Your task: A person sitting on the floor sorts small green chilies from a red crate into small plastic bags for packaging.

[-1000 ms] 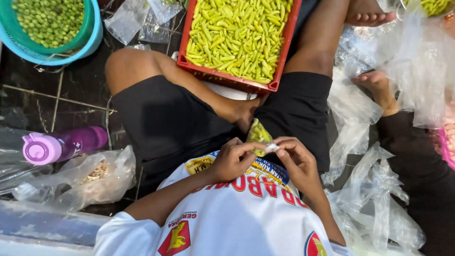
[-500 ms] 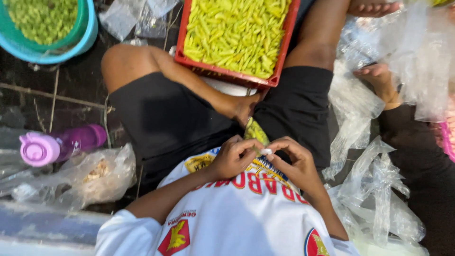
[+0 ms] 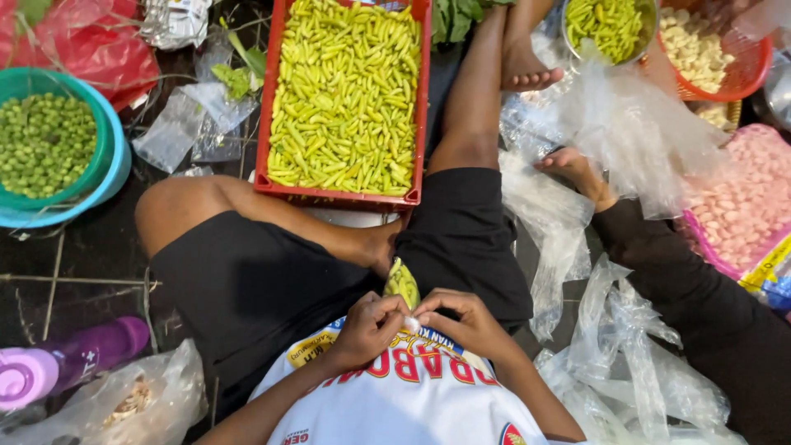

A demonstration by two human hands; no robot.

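Observation:
In my lap, my left hand (image 3: 371, 327) and my right hand (image 3: 471, 317) meet fingertip to fingertip. Both pinch the twisted neck of a small clear bag of yellow-green chillies (image 3: 401, 284), which hangs between my thighs against my black shorts. A red crate (image 3: 342, 198) heaped with the same chillies rests just beyond my knees.
A teal bowl of green round pods (image 3: 49, 148) sits at the left. A purple bottle (image 3: 78, 363) and a bag of scraps (image 3: 124, 404) lie at the lower left. To the right are another person's hand (image 3: 573, 169), a bare foot (image 3: 531, 78), loose clear bags (image 3: 626, 363) and baskets (image 3: 733, 70).
Both hands stay pinched on the bag's neck and have shifted slightly. The view has tilted, so more of the crate, the bowl and the baskets shows.

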